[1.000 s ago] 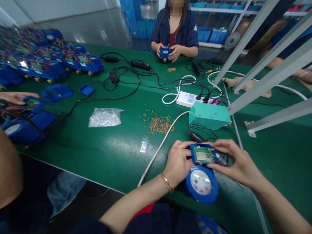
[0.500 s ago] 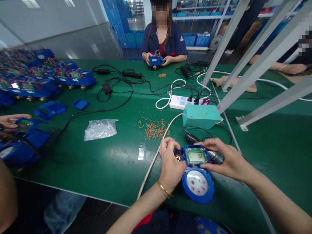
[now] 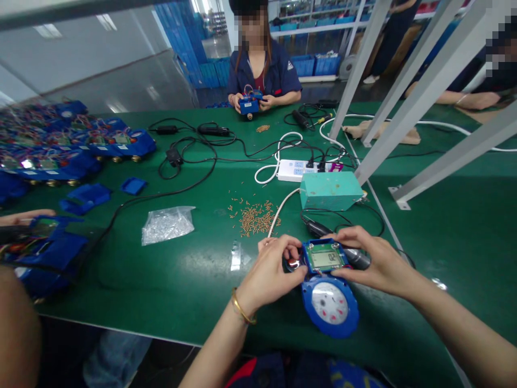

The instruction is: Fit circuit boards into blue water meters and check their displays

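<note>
Smooth green table (image 3: 181,285) under both hands. Green box (image 3: 331,193), blocky, beyond right hand. Blue meter (image 3: 330,293) between hands, round dial (image 3: 330,307), squarish LCD end (image 3: 325,260). Left hand (image 3: 270,269) curled, clamped on its left edge; right hand (image 3: 375,264) half-spread, thumb and fingers clamped on right edge. Coppery screws (image 3: 258,218) heaped beyond left hand.

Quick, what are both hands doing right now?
Left hand: holding the blue meter, left of its display.
Right hand: holding the same meter, right of the display.
</note>
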